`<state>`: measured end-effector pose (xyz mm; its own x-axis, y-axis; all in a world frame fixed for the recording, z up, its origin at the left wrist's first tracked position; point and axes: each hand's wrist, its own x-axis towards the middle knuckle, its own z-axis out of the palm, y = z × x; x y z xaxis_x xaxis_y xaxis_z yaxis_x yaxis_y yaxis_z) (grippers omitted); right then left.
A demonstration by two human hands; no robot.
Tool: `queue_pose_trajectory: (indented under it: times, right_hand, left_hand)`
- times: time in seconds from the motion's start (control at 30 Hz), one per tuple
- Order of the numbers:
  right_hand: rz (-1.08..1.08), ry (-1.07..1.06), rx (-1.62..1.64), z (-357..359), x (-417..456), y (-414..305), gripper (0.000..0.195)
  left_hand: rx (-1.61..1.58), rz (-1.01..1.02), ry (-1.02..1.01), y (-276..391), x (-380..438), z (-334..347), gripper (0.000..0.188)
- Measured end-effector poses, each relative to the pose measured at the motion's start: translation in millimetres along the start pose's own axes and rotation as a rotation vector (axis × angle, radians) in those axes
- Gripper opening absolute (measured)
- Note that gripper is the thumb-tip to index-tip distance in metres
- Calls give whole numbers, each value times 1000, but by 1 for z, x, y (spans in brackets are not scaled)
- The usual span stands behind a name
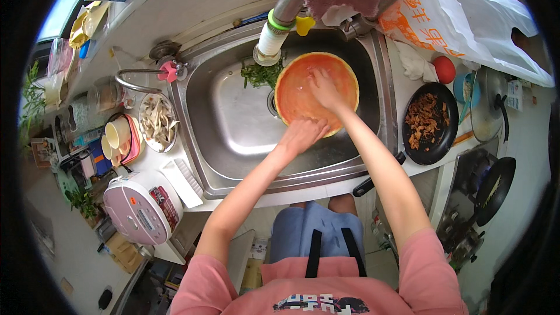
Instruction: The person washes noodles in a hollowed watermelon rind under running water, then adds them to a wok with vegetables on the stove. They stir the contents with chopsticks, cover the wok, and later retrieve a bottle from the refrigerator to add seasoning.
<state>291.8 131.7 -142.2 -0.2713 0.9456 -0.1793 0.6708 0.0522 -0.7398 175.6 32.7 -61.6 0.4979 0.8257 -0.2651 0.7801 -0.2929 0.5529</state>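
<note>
An orange basin [292, 92] with a yellow rim is tilted in the stainless steel sink [227, 118], its inside towards me. My left hand [305, 134] lies at the near rim, fingers curled over the edge. Inside the basin is my right hand [326, 89], fingertips against the inner surface, with nothing visible in it. Small pale bits cling to the basin's wall. Chopped green leaves [261, 74] lie on the sink floor, partly hidden by the basin. Over them hangs the white faucet head [272, 43].
A black pan [426, 124] of browned food sits right of the sink, its handle [364, 187] jutting over the counter edge. Farther right, another pan [494, 192] stands on the stove. Left are a plate of sliced mushrooms [157, 120] and a pink rice cooker [138, 210].
</note>
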Motion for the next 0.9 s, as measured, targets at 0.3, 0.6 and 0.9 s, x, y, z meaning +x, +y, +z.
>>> queue_pose_trajectory:
  times: [0.3,0.6,0.9]
  right_hand:
    - [-112,-159,-11,51,-2,17,41]
    - [-130,-453,2,25,-35,-4,31]
    - [-50,-627,-87,3,-60,-13,32]
  left_hand:
    - [-826,-169,492,-9,-28,-8,26]
    - [-2609,-278,817,-52,-53,-31,29]
    - [-2972,-232,659,-32,-50,-11,24]
